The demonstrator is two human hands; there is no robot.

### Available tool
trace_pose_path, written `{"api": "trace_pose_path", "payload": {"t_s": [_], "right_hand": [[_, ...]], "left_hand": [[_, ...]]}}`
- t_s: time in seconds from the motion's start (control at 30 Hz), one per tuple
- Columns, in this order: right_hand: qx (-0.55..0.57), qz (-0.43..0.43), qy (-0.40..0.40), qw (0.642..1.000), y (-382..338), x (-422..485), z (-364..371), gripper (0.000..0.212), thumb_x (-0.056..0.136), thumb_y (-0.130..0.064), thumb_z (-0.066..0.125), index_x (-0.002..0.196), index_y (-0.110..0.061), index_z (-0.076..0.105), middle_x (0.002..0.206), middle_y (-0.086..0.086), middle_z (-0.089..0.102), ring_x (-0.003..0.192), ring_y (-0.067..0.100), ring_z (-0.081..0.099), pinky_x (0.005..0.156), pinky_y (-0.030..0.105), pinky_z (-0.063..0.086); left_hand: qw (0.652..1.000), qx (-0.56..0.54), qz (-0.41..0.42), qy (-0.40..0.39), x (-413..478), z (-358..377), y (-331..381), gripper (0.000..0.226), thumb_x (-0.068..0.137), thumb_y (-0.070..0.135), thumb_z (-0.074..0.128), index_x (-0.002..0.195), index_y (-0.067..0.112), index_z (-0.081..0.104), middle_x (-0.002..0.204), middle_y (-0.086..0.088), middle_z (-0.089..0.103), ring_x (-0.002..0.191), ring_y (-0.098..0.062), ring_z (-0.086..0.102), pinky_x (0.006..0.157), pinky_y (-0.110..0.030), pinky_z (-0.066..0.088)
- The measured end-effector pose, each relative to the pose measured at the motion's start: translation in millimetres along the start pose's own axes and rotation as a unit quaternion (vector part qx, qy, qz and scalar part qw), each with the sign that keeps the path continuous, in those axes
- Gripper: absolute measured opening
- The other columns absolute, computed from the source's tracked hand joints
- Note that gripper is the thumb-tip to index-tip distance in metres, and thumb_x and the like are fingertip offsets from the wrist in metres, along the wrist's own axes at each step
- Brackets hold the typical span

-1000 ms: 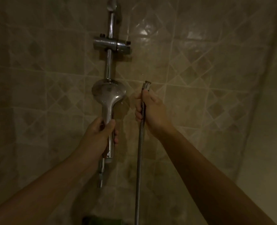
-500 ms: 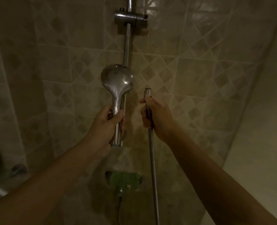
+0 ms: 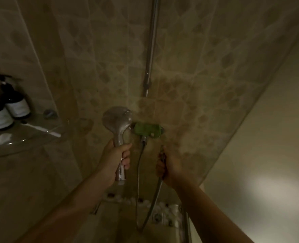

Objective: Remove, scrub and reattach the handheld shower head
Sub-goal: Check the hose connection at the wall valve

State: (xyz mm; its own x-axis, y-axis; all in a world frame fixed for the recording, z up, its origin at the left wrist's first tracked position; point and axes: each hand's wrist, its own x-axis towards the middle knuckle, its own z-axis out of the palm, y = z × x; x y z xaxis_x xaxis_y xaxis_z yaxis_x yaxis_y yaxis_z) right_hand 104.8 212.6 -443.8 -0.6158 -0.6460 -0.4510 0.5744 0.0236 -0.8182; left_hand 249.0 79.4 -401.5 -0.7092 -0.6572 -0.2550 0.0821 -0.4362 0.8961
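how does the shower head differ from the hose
The shower head is rigid, a round face on a straight handle; the hose is thin and bends in a loop. The left hand holds the shower head upright, detached; the hose hangs from the right hand, its other end at the wall fitting. Both are silvery metal.

We face a dim, beige tiled wall (image 3: 206, 67); two dark bottles (image 3: 16, 104) with white labels stand at the left edge of the glass shelf (image 3: 40, 135).

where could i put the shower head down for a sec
The glass shelf has a bare patch right of the two bottles, toward its front edge; its left end is crowded. Around the green cloth it is tight: the hose loops below it.
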Motion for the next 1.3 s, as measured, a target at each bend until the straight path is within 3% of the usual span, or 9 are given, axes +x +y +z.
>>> {"api": "trace_pose_path", "payload": {"t_s": [0.23, 0.43, 0.67, 0.87, 1.0, 1.13, 1.2, 1.27, 1.3], "right_hand": [[0.032, 0.126, -0.014, 0.991, 14.5, 34.4, -24.3, 0.039, 0.107, -0.029, 0.029, 0.078, -0.012, 0.049, 0.053, 0.0, 0.044, 0.037, 0.013, 0.033, 0.037, 0.02, 0.025], [0.03, 0.178, -0.007, 0.984, 26.9, 73.5, -32.9, 0.034, 0.107, -0.026, 0.032, 0.083, -0.01, 0.049, 0.071, 0.007, 0.058, 0.051, 0.016, 0.043, 0.039, 0.022, 0.028], [-0.044, 0.142, 0.047, 0.988, 63.3, 110.9, -20.5, 0.027, 0.105, -0.019, 0.037, 0.082, -0.012, 0.049, 0.071, 0.005, 0.054, 0.045, 0.014, 0.037, 0.039, 0.02, 0.026], [-0.091, 0.124, 0.062, 0.986, 85.6, 144.6, 5.3, 0.028, 0.103, -0.023, 0.04, 0.077, -0.017, 0.049, 0.058, 0.0, 0.054, 0.035, 0.011, 0.035, 0.039, 0.02, 0.026], [-0.103, 0.12, 0.077, 0.984, 99.7, 165.4, 13.0, 0.022, 0.103, -0.025, 0.042, 0.087, -0.014, 0.053, 0.066, 0.002, 0.055, 0.034, 0.009, 0.036, 0.036, 0.018, 0.027], [-0.124, 0.114, 0.089, 0.982, 103.2, 191.0, 7.2, 0.022, 0.104, -0.027, 0.041, 0.091, -0.014, 0.053, 0.075, 0.006, 0.057, 0.04, 0.011, 0.039, 0.037, 0.02, 0.03], [-0.13, 0.106, 0.086, 0.982, 101.3, 202.5, 4.9, 0.018, 0.104, -0.025, 0.04, 0.113, -0.014, 0.051, 0.076, 0.009, 0.056, 0.04, 0.011, 0.038, 0.039, 0.02, 0.029], [-0.155, 0.094, 0.081, 0.98, 98.3, 213.4, 2.9, 0.044, 0.106, -0.024, 0.04, 0.149, -0.028, 0.03, 0.074, 0.009, 0.054, 0.044, 0.013, 0.037, 0.044, 0.023, 0.028], [-0.169, 0.08, 0.074, 0.98, 97.9, 218.9, 2.1, 0.052, 0.107, -0.024, 0.04, 0.155, -0.032, 0.021, 0.072, 0.008, 0.052, 0.046, 0.013, 0.038, 0.044, 0.024, 0.029]], "left_hand": [[0.995, -0.003, 0.004, 0.096, -7.7, 12.4, -21.8, 0.024, 0.093, 0.01, 0.058, 0.074, 0.023, 0.051, 0.046, 0.007, 0.041, 0.031, -0.007, 0.032, 0.034, -0.018, 0.03], [0.99, 0.03, 0.019, 0.135, 19.6, 24.2, -53.9, 0.029, 0.089, 0.014, 0.065, 0.069, 0.023, 0.046, 0.046, 0.007, 0.04, 0.032, -0.007, 0.033, 0.035, -0.019, 0.03], [0.993, 0.046, -0.014, 0.108, 62.5, 0.9, -93.5, 0.028, 0.088, 0.013, 0.067, 0.07, 0.019, 0.046, 0.047, 0.005, 0.04, 0.031, -0.008, 0.033, 0.033, -0.02, 0.03], [0.982, 0.122, -0.083, 0.116, 83.2, -40.2, -97.8, 0.035, 0.074, 0.035, 0.082, 0.078, 0.012, 0.056, 0.054, -0.003, 0.049, 0.036, -0.014, 0.046, 0.038, -0.023, 0.039], [0.982, 0.122, -0.08, 0.121, 95.1, -56.6, -106.7, 0.038, 0.074, 0.034, 0.083, 0.089, 0.008, 0.06, 0.059, -0.006, 0.051, 0.04, -0.014, 0.047, 0.04, -0.025, 0.041], [0.98, 0.102, -0.075, 0.156, 107.2, -74.3, -125.5, 0.029, 0.077, 0.026, 0.081, 0.091, 0.009, 0.063, 0.046, 0.0, 0.053, 0.033, -0.011, 0.047, 0.035, -0.021, 0.042], [0.98, 0.052, -0.115, 0.154, 113.9, -81.6, -134.5, 0.021, 0.081, 0.019, 0.077, 0.083, 0.007, 0.06, 0.043, 0.001, 0.049, 0.031, -0.011, 0.045, 0.035, -0.019, 0.04], [0.977, -0.021, -0.163, 0.134, 119.6, -85.2, -141.9, 0.019, 0.087, 0.01, 0.067, 0.073, 0.007, 0.054, 0.048, -0.002, 0.044, 0.032, -0.011, 0.044, 0.035, -0.018, 0.039], [0.972, -0.073, -0.189, 0.117, 121.6, -87.0, -144.8, 0.017, 0.088, 0.006, 0.06, 0.073, 0.008, 0.051, 0.05, -0.003, 0.042, 0.033, -0.011, 0.044, 0.035, -0.018, 0.039]]}}
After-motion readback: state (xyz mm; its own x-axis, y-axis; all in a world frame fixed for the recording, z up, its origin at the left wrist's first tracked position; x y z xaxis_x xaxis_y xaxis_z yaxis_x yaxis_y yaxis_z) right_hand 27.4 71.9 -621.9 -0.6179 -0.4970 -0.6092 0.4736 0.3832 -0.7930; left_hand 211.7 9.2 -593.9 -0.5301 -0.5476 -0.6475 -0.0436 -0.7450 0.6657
